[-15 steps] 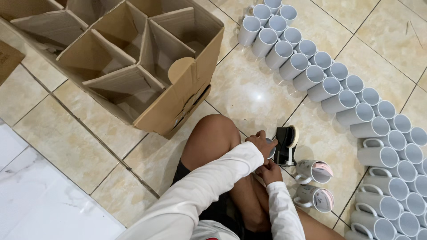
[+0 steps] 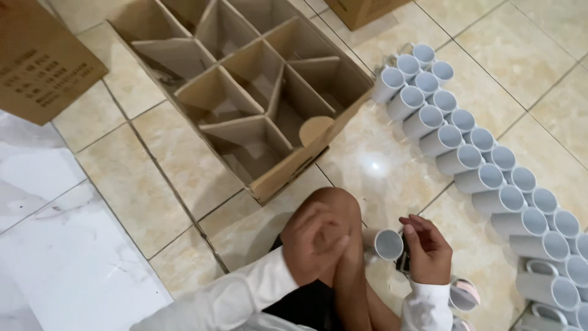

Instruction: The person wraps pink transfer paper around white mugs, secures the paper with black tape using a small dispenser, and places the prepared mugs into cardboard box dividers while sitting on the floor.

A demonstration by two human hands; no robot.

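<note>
I sit on the tiled floor with one knee (image 2: pixel 334 205) raised. My left hand (image 2: pixel 312 239) lies over that knee with its fingers curled and nothing visible in it. My right hand (image 2: pixel 429 251) is just right of the shin, thumb and fingers on the rim of a white mug (image 2: pixel 384 244) that lies on its side with its mouth towards me. A small dark object (image 2: pixel 402 265) shows under that hand, mostly hidden. A long double row of white mugs (image 2: pixel 484 178) lies on its side along the floor to the right.
A brown cardboard box with dividers (image 2: pixel 257 92) stands open ahead of my knee. A flat cardboard box (image 2: pixel 37 61) lies at far left and another box (image 2: pixel 361 9) at the top edge. Two mugs with pink inside (image 2: pixel 464 295) sit by my right wrist.
My hands were together beside the dark object. Now they are apart, the left on my knee, the right at a white mug. The view has shifted towards the box.
</note>
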